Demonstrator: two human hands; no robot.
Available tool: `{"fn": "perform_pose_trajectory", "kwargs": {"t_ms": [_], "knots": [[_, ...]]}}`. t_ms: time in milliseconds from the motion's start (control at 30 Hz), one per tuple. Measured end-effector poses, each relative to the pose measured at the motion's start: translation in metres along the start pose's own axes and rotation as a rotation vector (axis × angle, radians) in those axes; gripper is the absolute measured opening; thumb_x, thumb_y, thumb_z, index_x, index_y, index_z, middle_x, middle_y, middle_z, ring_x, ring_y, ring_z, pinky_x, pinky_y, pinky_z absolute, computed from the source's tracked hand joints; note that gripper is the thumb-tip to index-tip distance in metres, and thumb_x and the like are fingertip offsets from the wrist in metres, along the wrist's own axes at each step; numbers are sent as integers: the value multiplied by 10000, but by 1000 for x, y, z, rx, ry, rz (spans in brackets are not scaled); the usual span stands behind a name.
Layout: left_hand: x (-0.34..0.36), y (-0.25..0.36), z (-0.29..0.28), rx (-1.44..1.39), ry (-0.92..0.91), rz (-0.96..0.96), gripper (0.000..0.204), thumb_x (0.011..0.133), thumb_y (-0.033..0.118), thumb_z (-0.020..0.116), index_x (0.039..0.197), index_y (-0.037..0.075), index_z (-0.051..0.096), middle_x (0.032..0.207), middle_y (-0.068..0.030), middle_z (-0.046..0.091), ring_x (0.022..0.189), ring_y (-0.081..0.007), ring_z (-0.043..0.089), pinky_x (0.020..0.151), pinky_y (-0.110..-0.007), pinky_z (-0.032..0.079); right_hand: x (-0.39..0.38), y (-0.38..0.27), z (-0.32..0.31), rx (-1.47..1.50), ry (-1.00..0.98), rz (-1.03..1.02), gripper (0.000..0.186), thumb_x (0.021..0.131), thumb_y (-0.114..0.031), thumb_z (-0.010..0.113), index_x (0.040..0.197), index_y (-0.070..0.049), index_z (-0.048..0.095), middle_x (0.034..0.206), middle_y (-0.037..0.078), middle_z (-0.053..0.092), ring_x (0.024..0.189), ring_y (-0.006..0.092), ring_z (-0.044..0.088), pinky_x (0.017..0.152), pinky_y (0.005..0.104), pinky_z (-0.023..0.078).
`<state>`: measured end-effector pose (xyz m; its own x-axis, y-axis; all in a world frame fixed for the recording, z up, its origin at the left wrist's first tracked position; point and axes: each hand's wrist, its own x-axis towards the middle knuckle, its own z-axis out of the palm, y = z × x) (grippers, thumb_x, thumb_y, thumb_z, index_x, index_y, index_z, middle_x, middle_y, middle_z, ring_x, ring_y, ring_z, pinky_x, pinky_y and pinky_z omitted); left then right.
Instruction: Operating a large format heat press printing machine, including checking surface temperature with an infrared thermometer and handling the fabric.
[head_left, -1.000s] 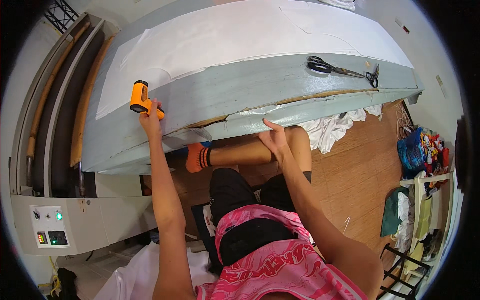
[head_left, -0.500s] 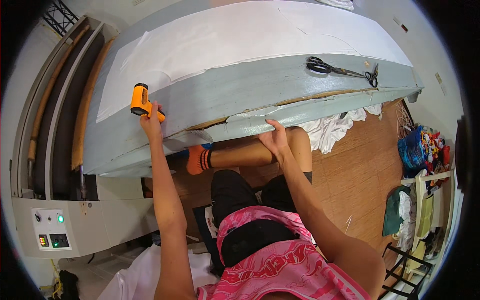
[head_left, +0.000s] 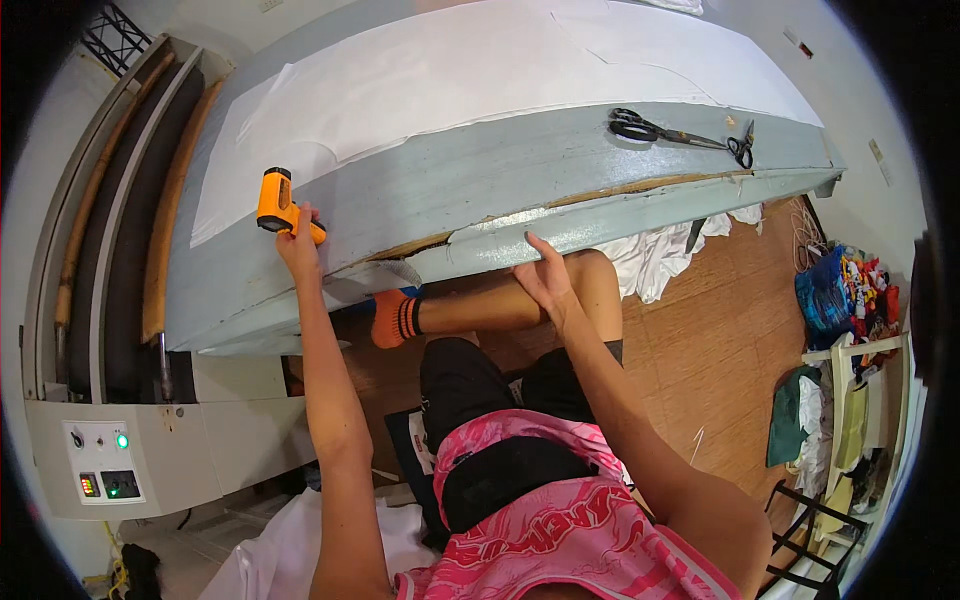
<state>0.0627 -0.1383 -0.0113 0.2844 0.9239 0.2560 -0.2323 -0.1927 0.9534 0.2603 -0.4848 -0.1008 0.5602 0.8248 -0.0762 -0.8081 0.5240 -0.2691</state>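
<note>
My left hand (head_left: 300, 235) grips an orange-and-black handheld device (head_left: 274, 200) with a pistol-like handle, held over the left part of the pale blue-grey tabletop (head_left: 420, 200). My right hand (head_left: 545, 275) is on the worn front edge, thumb on the lip and fingers partly hidden beneath. A large white sheet (head_left: 480, 60) lies along the tabletop, with thin curved lines at its right. Right of centre, a long pair of black-handled scissors (head_left: 680, 137) rests between the sheet and the cracked front edge.
At left stands a roller machine (head_left: 125, 220) with a control panel (head_left: 105, 460). My bent leg (head_left: 480, 300) is under the table, beside white fabric (head_left: 650, 260) on the brown floor (head_left: 700, 360). A colourful clothing pile (head_left: 850, 300) and cream frame (head_left: 842, 400) stand at right.
Very little differs: both hands keep their places and holds. The device shows only a slight shift, and the table appears slightly higher in the picture than one second ago.
</note>
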Motion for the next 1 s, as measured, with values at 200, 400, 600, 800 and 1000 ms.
{"fn": "perform_pose_trajectory", "kwargs": {"t_ms": [200,400,600,800,1000], "knots": [[3,0,-7,30,13,27,262,917,197,743,1076,46,600,890,-67,697,806,-145,657,722,-294,525,1,5,5,-23,-2,-13,476,942,-102,652,1371,-21,464,1365,121,557,1288,275,517,1138,424,387],[-2,4,6,4,3,-9,261,918,191,741,1075,38,599,886,-67,696,806,-150,657,726,-294,523,4,-2,-21,-70,-45,-16,438,944,-118,659,1343,-39,497,1355,98,573,1285,258,523,1136,411,389],[-2,5,-1,19,-3,3,256,921,186,737,1076,35,600,885,-64,694,796,-147,654,721,-291,519,2,7,2,-44,45,-61,410,942,-158,673,1311,-54,527,1312,74,600,1224,244,556,1064,397,426],[-1,2,0,17,9,18,228,928,190,730,1045,34,614,873,-58,692,786,-140,650,707,-289,520,7,8,5,-262,406,-91,489,918,-176,711,1347,-44,516,1319,60,578,1245,219,524,1095,357,381],[-2,3,0,33,16,9,228,933,206,728,1034,31,622,865,-55,690,782,-133,647,676,-285,518,26,28,2,-366,454,-383,591,899,-201,738,1388,16,487,1329,92,571,1219,226,522,1080,337,377]]}}
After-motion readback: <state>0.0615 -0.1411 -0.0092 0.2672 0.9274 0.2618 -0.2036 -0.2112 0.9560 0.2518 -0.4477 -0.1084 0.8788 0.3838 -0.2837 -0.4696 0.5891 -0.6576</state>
